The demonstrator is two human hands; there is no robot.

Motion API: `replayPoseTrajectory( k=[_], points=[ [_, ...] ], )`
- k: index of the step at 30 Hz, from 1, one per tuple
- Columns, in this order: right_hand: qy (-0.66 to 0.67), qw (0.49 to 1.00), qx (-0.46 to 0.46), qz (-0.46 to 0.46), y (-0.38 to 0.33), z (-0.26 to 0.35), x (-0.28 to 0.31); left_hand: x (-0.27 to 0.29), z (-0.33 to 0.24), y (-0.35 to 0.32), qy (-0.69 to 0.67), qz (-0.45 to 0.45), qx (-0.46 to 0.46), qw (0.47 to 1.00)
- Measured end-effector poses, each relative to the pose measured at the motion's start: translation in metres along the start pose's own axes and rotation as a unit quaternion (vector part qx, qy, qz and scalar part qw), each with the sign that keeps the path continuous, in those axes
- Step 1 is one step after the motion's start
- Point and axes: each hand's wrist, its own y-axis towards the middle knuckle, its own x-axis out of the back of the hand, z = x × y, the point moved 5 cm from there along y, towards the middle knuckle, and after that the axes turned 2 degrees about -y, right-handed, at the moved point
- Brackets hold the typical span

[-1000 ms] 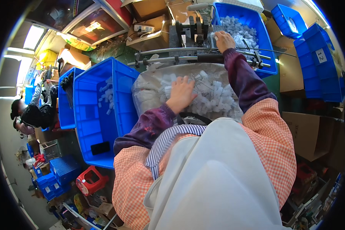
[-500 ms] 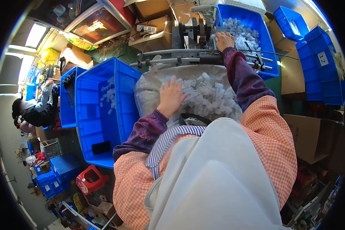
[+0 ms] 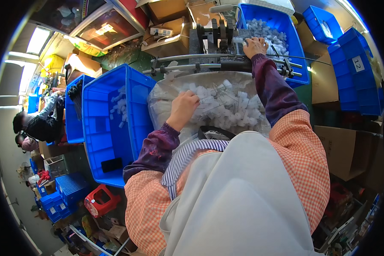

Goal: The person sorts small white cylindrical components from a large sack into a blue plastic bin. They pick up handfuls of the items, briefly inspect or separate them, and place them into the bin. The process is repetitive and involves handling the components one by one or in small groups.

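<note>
**Left hand [image 3: 184,106] curled at a heap of white plastic pieces [image 3: 243,109], right hand [image 3: 256,47] up at a dark metal machine [image 3: 214,35]**

Has the white plastic pieces lying loose on a pale, crinkled sheet [image 3: 161,94], directly in front of the body, some with thin, comb-like prongs. Curls the left hand in narrow over the left side of the heap, with a pronged piece [image 3: 205,100] just beside the fingertips. Cannot tell from here about any hold on that piece. Reaches the right hand forward to the right side of the machine, fingers bent, next to a white ribbed piece [image 3: 239,40]. Cannot tell between gripping and merely touching there.

Has metal rods [image 3: 183,68] running crosswise between machine and heap. Beyond the right hand, shows a blue bin [image 3: 298,47] with many white bits [image 3: 266,30] inside. To the left, shows a large blue bin [image 3: 140,115] with fewer white bits and a flat black object [image 3: 112,165] inside.

Farther out on the left, shows a red stool [image 3: 102,209] and a person in dark clothing [image 3: 45,127]; on the right, stacked blue crates [image 3: 344,83] and an open cardboard box [image 3: 339,149].
</note>
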Motion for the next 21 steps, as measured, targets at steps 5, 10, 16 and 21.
replayPoseTrajectory(
  k=[5, 10, 16, 21],
  points=[
    [0.047, 0.997, 0.029, -0.049, -0.004, 0.010, -0.007, -0.001, -0.004, 0.006, -0.064, -0.014, -0.041, 0.997],
    [0.038, 0.995, 0.059, -0.064, -0.007, 0.050, -0.010, -0.001, -0.013, 0.015, -0.207, 0.002, -0.015, 0.978],
    [0.034, 0.995, 0.072, -0.066, -0.011, 0.069, -0.007, -0.007, -0.004, 0.021, -0.390, 0.010, 0.085, 0.917],
    [0.033, 0.995, 0.073, -0.054, -0.006, 0.032, -0.011, 0.014, -0.020, 0.025, -0.509, -0.014, 0.094, 0.855]
  ],
)
